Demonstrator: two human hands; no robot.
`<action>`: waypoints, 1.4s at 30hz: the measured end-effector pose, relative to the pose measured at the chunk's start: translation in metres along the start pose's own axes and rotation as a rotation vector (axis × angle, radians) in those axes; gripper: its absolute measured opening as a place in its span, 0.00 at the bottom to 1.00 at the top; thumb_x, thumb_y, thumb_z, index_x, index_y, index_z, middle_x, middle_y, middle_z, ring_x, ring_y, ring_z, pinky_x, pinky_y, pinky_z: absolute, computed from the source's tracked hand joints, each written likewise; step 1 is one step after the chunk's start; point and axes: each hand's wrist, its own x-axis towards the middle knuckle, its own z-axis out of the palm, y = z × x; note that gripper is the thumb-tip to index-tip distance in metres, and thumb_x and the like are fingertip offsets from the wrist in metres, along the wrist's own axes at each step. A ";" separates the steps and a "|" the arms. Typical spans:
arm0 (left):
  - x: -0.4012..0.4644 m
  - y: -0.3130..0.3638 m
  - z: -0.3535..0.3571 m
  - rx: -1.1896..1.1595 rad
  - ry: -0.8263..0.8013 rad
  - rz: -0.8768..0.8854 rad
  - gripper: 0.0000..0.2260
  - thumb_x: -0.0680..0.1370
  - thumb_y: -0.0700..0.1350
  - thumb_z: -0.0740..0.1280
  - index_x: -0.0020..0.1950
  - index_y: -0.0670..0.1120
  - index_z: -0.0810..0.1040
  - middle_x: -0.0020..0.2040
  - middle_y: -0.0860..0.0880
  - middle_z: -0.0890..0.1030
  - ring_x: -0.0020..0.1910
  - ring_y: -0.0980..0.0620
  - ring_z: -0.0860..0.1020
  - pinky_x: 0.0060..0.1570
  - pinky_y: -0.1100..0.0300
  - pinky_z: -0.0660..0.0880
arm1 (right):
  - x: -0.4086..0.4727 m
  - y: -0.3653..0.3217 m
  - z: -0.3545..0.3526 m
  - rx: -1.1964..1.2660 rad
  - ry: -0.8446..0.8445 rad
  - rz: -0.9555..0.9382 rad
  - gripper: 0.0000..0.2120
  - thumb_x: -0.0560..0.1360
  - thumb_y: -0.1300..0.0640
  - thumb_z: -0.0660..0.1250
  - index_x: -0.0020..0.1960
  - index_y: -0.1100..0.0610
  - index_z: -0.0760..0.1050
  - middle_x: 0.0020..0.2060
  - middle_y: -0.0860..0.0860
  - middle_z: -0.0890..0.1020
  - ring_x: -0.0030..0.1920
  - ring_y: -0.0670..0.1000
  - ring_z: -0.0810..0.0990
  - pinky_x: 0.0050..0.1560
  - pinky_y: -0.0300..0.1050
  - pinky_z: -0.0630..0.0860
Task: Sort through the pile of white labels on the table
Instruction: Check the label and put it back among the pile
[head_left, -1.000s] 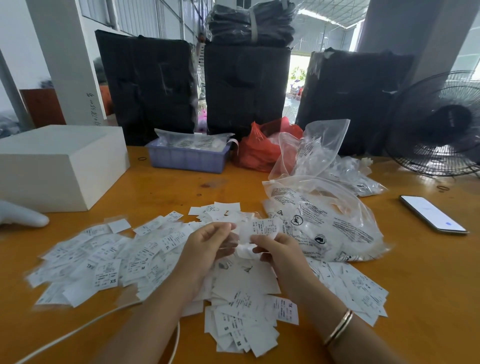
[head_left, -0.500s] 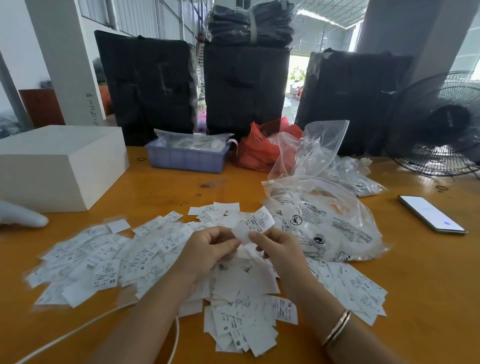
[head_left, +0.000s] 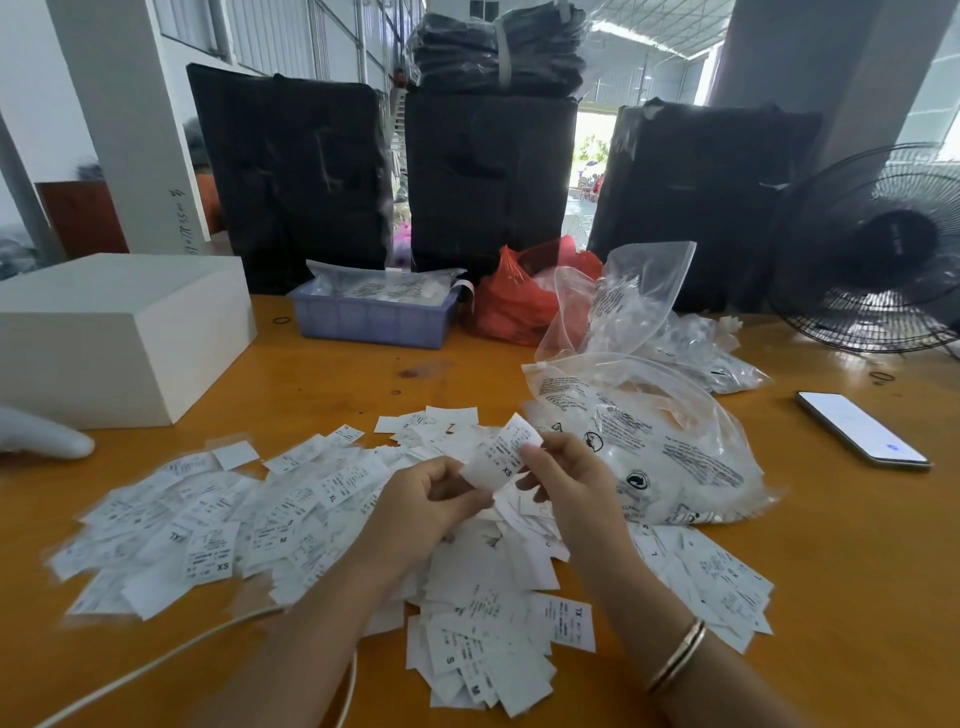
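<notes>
A wide pile of white size labels (head_left: 218, 530) covers the middle of the orange table (head_left: 857, 571), printed with XS, S, M, XL. Both my hands hover above the pile's centre. My right hand (head_left: 566, 483) pinches the upper edge of one label marked XS (head_left: 501, 454) and holds it tilted up. My left hand (head_left: 426, 504) pinches the lower end of the same label with thumb and fingers. More labels lie in front of my wrists and to the right under my right forearm.
A printed clear plastic bag (head_left: 665, 447) lies just right of my hands, with more bags behind it. A phone (head_left: 860, 428) lies at the right, a white box (head_left: 109, 332) at the left, a blue tray (head_left: 371, 317) and red bag (head_left: 524, 301) at the back, a fan (head_left: 883, 249) far right.
The label between my hands has risen off the pile and turned so its print faces me. Both hands shifted slightly upward; the pile itself has stayed in place.
</notes>
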 end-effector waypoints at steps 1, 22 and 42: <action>0.000 -0.001 0.000 0.000 0.006 0.004 0.08 0.70 0.50 0.74 0.46 0.53 0.79 0.41 0.58 0.84 0.37 0.62 0.81 0.34 0.69 0.76 | 0.000 0.000 -0.001 -0.021 0.013 -0.018 0.01 0.75 0.59 0.68 0.46 0.56 0.78 0.32 0.45 0.83 0.33 0.42 0.80 0.32 0.32 0.73; 0.005 -0.003 -0.015 0.106 0.438 0.159 0.08 0.76 0.46 0.70 0.47 0.59 0.74 0.42 0.59 0.78 0.38 0.68 0.76 0.27 0.75 0.71 | 0.043 -0.020 -0.036 -0.523 0.275 -0.354 0.08 0.78 0.61 0.63 0.53 0.53 0.78 0.42 0.42 0.79 0.35 0.39 0.74 0.36 0.26 0.71; 0.012 -0.021 -0.016 0.868 0.477 0.376 0.09 0.70 0.38 0.73 0.47 0.49 0.81 0.55 0.48 0.80 0.61 0.43 0.71 0.55 0.46 0.68 | 0.105 0.019 -0.089 -1.185 0.231 0.082 0.08 0.75 0.55 0.64 0.41 0.55 0.79 0.37 0.51 0.79 0.42 0.54 0.75 0.50 0.48 0.71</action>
